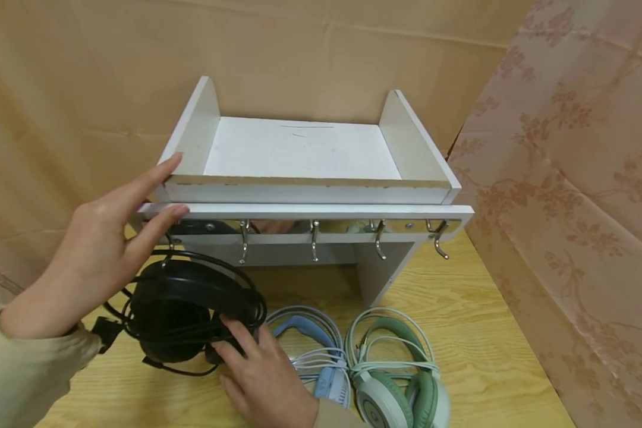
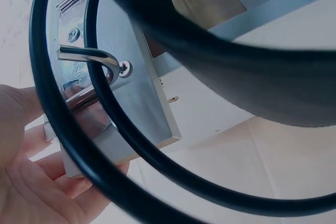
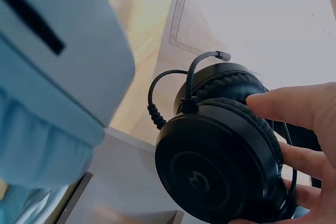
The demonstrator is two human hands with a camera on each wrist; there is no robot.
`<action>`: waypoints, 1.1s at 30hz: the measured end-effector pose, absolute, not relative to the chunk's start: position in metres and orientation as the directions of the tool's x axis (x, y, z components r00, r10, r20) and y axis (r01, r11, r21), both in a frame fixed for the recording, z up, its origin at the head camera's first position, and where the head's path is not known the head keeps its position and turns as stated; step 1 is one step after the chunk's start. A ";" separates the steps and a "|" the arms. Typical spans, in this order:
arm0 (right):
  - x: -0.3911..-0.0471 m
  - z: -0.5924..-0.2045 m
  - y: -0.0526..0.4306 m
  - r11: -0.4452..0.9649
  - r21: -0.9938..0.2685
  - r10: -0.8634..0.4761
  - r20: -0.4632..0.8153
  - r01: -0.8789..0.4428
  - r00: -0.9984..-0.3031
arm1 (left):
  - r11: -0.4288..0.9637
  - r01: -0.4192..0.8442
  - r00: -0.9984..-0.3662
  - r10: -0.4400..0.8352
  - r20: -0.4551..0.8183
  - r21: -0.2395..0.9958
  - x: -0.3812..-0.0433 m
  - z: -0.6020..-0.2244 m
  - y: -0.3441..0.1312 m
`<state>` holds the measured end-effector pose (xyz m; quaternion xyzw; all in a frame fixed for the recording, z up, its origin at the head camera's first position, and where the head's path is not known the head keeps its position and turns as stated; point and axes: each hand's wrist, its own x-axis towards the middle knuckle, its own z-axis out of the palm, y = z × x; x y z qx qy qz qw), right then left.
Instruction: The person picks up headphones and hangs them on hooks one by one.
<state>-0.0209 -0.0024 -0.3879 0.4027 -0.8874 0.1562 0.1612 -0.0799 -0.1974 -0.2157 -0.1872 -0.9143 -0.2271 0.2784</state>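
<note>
Right grip curled round black headphones bearing M-like emblem; left grip clasping white rack

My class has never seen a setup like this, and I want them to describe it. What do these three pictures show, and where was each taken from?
There is no machine here, just a person's two bare hands. The head picture comes from a camera worn on the head, looking forward and down. The other two come from cameras on each wrist.

A white rack with metal hooks stands on a wooden table. The left hand grips the rack's left end, near a hook. The right hand holds the black headphones by the ear cups. On the table lie blue headphones and green headphones, their cables bundled.
</note>
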 end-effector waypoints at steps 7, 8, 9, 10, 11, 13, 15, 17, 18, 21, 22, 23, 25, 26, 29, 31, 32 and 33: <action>-0.022 -0.389 -0.001 0.635 -0.135 -0.663 0.409 -0.760 -0.627 | 0.833 0.474 -0.767 0.232 0.598 0.286 -0.081 -0.215 -0.198; -0.022 -0.388 -0.001 0.635 -0.129 -0.666 0.407 -0.761 -0.625 | 0.834 0.472 -0.768 0.231 0.597 0.286 -0.081 -0.215 -0.198; -0.022 -0.388 0.000 0.631 -0.136 -0.668 0.406 -0.764 -0.624 | 0.835 0.471 -0.769 0.229 0.596 0.286 -0.081 -0.215 -0.198; -0.022 -0.388 0.000 0.629 -0.137 -0.671 0.403 -0.766 -0.623 | 0.836 0.469 -0.769 0.228 0.597 0.285 -0.081 -0.215 -0.198; -0.022 -0.388 0.000 0.628 -0.131 -0.674 0.402 -0.767 -0.620 | 0.837 0.467 -0.770 0.227 0.597 0.284 -0.081 -0.215 -0.198; -0.022 -0.387 0.001 0.624 -0.117 -0.678 0.409 -0.772 -0.610 | 0.839 0.466 -0.769 0.226 0.598 0.282 -0.081 -0.215 -0.197; -0.021 -0.386 0.003 0.617 -0.094 -0.690 0.412 -0.781 -0.595 | 0.838 0.469 -0.766 0.228 0.601 0.280 -0.081 -0.216 -0.197; -0.021 -0.386 0.005 0.612 -0.060 -0.707 0.406 -0.789 -0.579 | 0.837 0.470 -0.765 0.229 0.602 0.279 -0.081 -0.216 -0.198; -0.021 -0.385 0.006 0.607 -0.043 -0.717 0.403 -0.794 -0.569 | 0.836 0.472 -0.764 0.229 0.604 0.281 -0.081 -0.216 -0.198; -0.021 -0.384 0.008 0.592 -0.007 -0.748 0.368 -0.806 -0.553 | 0.836 0.473 -0.761 0.229 0.607 0.279 -0.081 -0.217 -0.198; -0.021 -0.384 0.009 0.588 -0.001 -0.757 0.351 -0.809 -0.551 | 0.835 0.474 -0.760 0.229 0.608 0.279 -0.081 -0.217 -0.198; -0.021 -0.384 0.011 0.584 0.003 -0.766 0.334 -0.812 -0.550 | 0.834 0.475 -0.760 0.228 0.608 0.281 -0.081 -0.217 -0.198; -0.021 -0.384 0.014 0.579 -0.001 -0.779 0.294 -0.816 -0.553 | 0.833 0.476 -0.760 0.229 0.609 0.280 -0.081 -0.218 -0.198; -0.021 -0.385 0.016 0.575 -0.008 -0.784 0.281 -0.818 -0.553 | 0.833 0.476 -0.760 0.229 0.608 0.282 -0.081 -0.218 -0.198; -0.021 -0.386 0.022 0.568 -0.022 -0.791 0.259 -0.823 -0.554 | 0.833 0.477 -0.762 0.232 0.604 0.282 -0.081 -0.218 -0.198; -0.021 -0.387 0.026 0.563 -0.037 -0.794 0.255 -0.826 -0.553 | 0.834 0.476 -0.762 0.233 0.604 0.279 -0.081 -0.217 -0.198; -0.021 -0.387 0.027 0.559 -0.040 -0.795 0.259 -0.828 -0.549 | 0.833 0.477 -0.762 0.233 0.604 0.281 -0.081 -0.217 -0.198; -0.021 -0.387 0.029 0.557 -0.046 -0.795 0.258 -0.829 -0.548 | 0.834 0.477 -0.762 0.234 0.604 0.279 -0.081 -0.217 -0.198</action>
